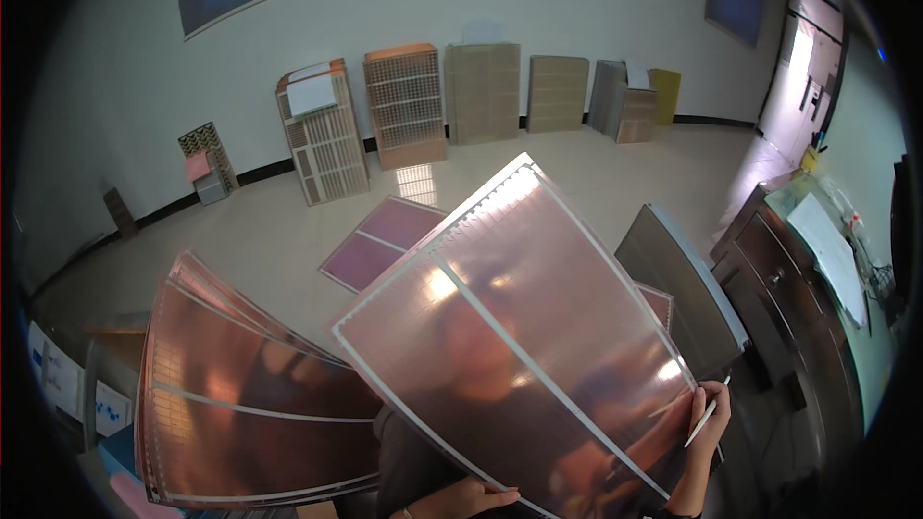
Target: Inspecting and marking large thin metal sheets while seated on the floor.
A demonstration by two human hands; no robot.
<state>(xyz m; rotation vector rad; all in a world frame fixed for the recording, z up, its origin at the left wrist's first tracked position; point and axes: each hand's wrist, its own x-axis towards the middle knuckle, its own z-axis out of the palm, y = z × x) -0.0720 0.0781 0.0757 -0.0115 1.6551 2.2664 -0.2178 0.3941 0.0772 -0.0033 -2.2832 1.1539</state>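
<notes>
A large shiny copper-coloured panel point(433, 346) with pale borders and a pale stripe down its middle is held up, tilted, in front of me. My left hand point(466, 498) grips its lower left edge, thumb on the face. At its right edge, my right hand point(711, 411) is closed on the border and also holds a slim white pen-like stick point(700, 425). Mirrored in the glossy face are blurred shapes and an arm. To the left stands a fanned stack of similar copper panels point(260, 380), apart from both hands. The fingers behind the held panel are hidden.
Beyond the panel, a purplish sheet point(385, 240) lies low. Stacks of panels point(404, 106) lean along the far wall. On the right are a grey board point(663, 279) and a dark drawer cabinet point(784, 269) with papers point(827, 250) on top. A door point(808, 77) stands far right.
</notes>
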